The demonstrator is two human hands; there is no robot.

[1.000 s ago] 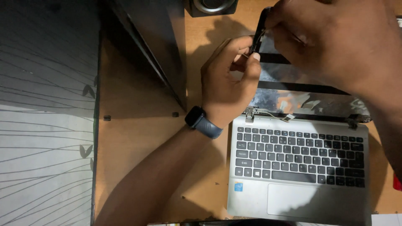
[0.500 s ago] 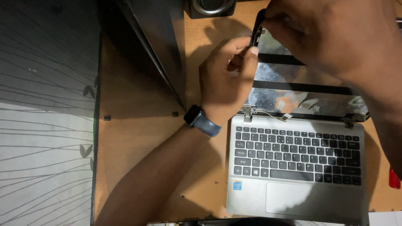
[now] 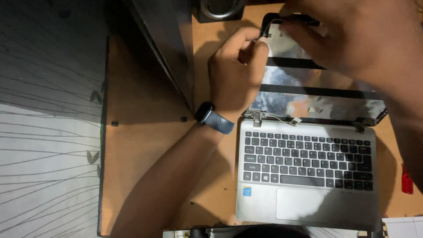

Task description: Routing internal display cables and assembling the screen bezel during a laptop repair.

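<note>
A silver laptop (image 3: 308,161) with black keys lies open on a wooden desk (image 3: 145,145). Its lid (image 3: 308,94) lies back flat with no screen panel, showing shiny foil crossed by two black tape strips. A thin black frame (image 3: 269,20) stands off the lid's top left corner. My left hand (image 3: 235,66), with a dark watch (image 3: 213,118) on the wrist, is closed and pinches the frame's left side. My right hand (image 3: 348,39) reaches in from the upper right and grips the frame's top edge, hiding most of it. A loose cable (image 3: 282,118) runs by the left hinge.
A dark slanted panel (image 3: 167,48) stands left of the laptop. A round black speaker (image 3: 220,9) sits at the desk's back edge. A small red object (image 3: 407,180) lies at the far right. Left of the desk is a grey surface with a leaf pattern (image 3: 44,154).
The black frame has come further away from the lid's top left corner, and its top edge now shows. Both hands have shifted slightly along it.
</note>
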